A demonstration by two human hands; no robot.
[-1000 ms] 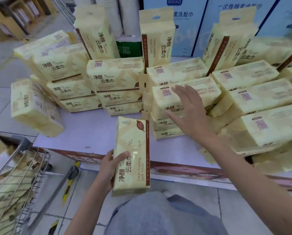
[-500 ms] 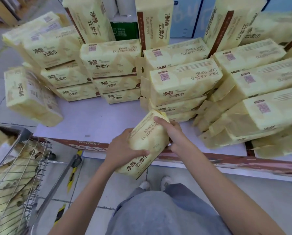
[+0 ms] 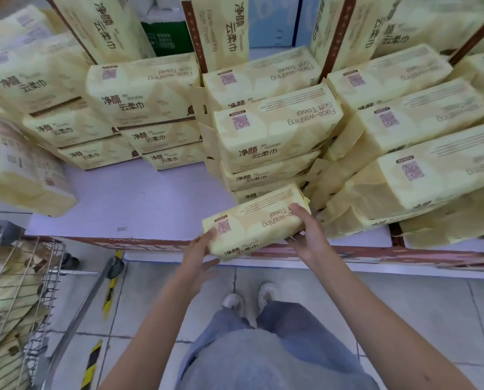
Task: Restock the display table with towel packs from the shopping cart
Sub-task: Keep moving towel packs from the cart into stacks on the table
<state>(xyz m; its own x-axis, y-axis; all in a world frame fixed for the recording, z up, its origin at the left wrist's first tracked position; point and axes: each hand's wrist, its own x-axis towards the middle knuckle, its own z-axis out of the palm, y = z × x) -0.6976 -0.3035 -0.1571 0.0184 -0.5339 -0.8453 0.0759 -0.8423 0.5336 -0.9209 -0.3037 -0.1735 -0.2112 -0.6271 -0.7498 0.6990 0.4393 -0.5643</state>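
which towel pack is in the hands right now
The pack at the table's front edge, before the middle stack, held flat between the left hand and right hand. The others lie stacked or stand, no hand on them.

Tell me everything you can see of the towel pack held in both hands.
The towel pack is a pale yellow, soft-looking block in plastic wrap, printed with "Face-washing Soft Towel", Chinese characters and a square code patch. It lies nearly flat, long side crosswise, at the front edge of the display table, before a stack of like packs. The left hand holds its left end, the right hand its right end. Whether it touches the table is unclear.
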